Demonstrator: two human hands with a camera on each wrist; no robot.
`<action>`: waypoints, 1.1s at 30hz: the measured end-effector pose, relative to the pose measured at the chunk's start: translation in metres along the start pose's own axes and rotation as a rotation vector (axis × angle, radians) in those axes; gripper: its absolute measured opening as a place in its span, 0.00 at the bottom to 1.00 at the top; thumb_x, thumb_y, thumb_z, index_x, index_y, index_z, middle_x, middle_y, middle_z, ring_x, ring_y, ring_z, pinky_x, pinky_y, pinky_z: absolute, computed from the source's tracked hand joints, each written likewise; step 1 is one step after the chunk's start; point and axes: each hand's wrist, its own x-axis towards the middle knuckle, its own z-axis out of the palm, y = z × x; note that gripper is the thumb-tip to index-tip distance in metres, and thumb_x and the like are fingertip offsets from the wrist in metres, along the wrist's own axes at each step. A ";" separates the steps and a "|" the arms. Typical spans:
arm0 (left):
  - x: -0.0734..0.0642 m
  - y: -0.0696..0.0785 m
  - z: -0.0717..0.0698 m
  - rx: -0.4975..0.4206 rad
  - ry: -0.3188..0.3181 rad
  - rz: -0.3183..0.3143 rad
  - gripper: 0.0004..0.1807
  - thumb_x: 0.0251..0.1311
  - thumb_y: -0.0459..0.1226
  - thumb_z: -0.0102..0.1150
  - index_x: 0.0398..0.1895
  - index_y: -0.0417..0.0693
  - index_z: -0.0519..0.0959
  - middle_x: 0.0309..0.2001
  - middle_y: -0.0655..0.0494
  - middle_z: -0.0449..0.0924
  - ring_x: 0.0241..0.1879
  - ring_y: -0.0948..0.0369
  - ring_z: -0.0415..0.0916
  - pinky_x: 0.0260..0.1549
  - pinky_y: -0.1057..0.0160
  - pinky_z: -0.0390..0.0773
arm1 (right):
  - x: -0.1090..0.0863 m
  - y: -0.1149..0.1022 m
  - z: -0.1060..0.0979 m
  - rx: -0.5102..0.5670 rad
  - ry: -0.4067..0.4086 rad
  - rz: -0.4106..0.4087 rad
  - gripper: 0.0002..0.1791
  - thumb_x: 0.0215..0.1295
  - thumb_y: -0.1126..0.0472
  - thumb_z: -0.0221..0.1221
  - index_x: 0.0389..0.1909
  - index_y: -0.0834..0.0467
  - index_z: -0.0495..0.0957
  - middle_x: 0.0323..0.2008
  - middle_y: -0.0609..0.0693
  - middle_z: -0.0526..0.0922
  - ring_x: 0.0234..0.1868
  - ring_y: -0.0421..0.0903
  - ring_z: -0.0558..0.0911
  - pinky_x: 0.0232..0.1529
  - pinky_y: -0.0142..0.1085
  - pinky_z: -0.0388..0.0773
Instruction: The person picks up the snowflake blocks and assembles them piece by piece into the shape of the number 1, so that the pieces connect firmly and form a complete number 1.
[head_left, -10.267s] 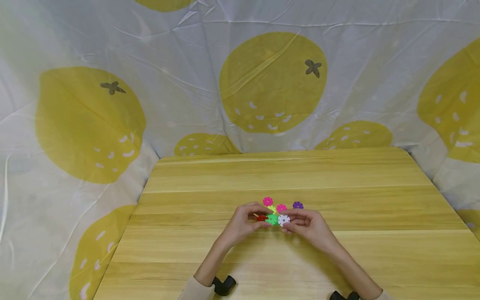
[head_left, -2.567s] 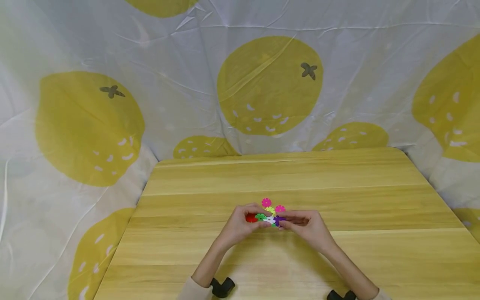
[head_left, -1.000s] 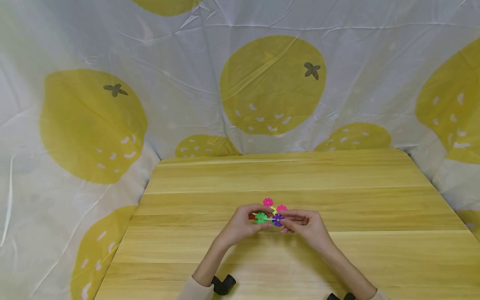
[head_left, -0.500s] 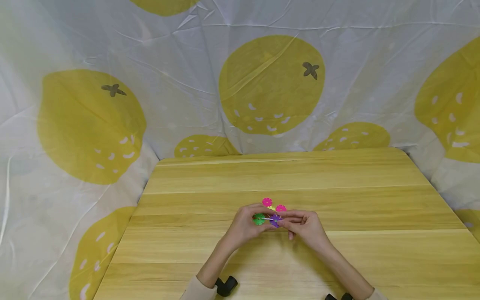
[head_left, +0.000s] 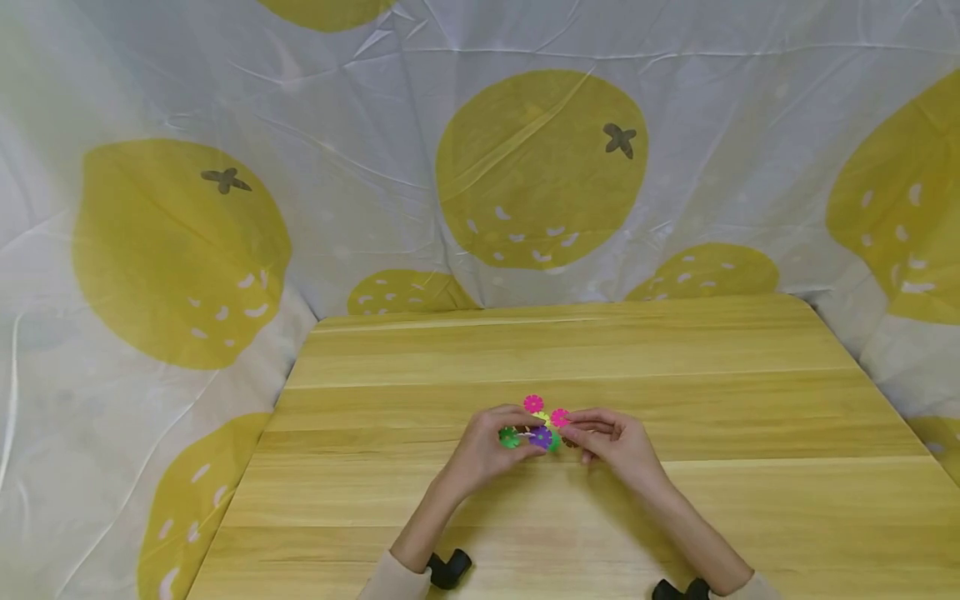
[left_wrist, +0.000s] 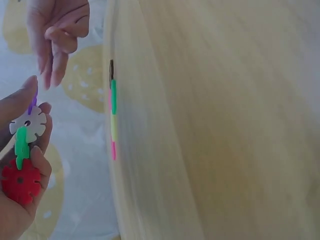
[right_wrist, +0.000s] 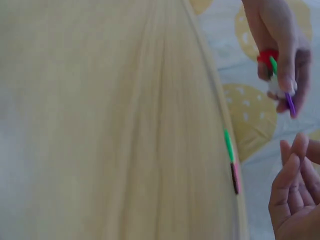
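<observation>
Between thumb and fingers my left hand [head_left: 480, 446] holds a short chain of notched plastic discs above the table. The left wrist view shows its links: a red disc [left_wrist: 21, 181], a green disc [left_wrist: 21, 145], a white disc [left_wrist: 32, 124] and a purple disc [left_wrist: 33, 104] at the far end. Each slots into its neighbour. My right hand [head_left: 622, 450] is just right of the chain, apart from it, with loosely bent fingers and nothing visible in them. Its fingertips are close to a pink disc [head_left: 559, 417] and a brown disc [head_left: 569, 442] beyond.
Loose discs lie just beyond my hands: another pink disc [head_left: 533, 403], a yellow disc [head_left: 543, 417] and a green disc [head_left: 555, 441]. They rest on the wooden table [head_left: 600, 533]. Behind it hangs a lemon-print cloth [head_left: 405, 167].
Earlier a white disc, then a purple one, was in my right hand at the chain. The right hand has now let go of the purple disc and drawn away; the chain has shifted slightly left.
</observation>
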 end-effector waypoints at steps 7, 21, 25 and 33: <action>-0.006 -0.008 -0.008 -0.094 0.000 -0.103 0.17 0.55 0.33 0.77 0.49 0.42 0.89 0.46 0.55 0.89 0.46 0.59 0.86 0.49 0.67 0.84 | 0.003 0.004 -0.024 -0.092 0.034 0.060 0.22 0.67 0.62 0.69 0.58 0.68 0.81 0.41 0.54 0.88 0.30 0.41 0.86 0.34 0.35 0.87; -0.011 -0.014 -0.014 -0.130 0.005 -0.138 0.17 0.56 0.35 0.77 0.49 0.44 0.89 0.44 0.57 0.90 0.46 0.58 0.85 0.48 0.67 0.83 | 0.011 0.005 -0.024 -0.205 -0.028 0.050 0.21 0.60 0.69 0.72 0.54 0.70 0.83 0.41 0.61 0.86 0.32 0.40 0.84 0.33 0.31 0.85; -0.010 -0.014 -0.015 -0.126 0.004 -0.139 0.17 0.56 0.35 0.77 0.50 0.43 0.89 0.44 0.56 0.90 0.46 0.56 0.86 0.48 0.67 0.83 | 0.015 0.005 -0.019 -0.278 -0.011 0.017 0.19 0.57 0.69 0.73 0.51 0.69 0.85 0.36 0.59 0.85 0.29 0.38 0.82 0.27 0.29 0.81; -0.007 -0.013 -0.016 -0.118 -0.026 -0.117 0.17 0.58 0.35 0.76 0.50 0.42 0.88 0.45 0.55 0.90 0.47 0.56 0.85 0.50 0.66 0.83 | 0.019 0.004 -0.010 -0.523 0.058 0.002 0.15 0.53 0.65 0.77 0.43 0.58 0.90 0.29 0.49 0.82 0.30 0.40 0.76 0.30 0.30 0.72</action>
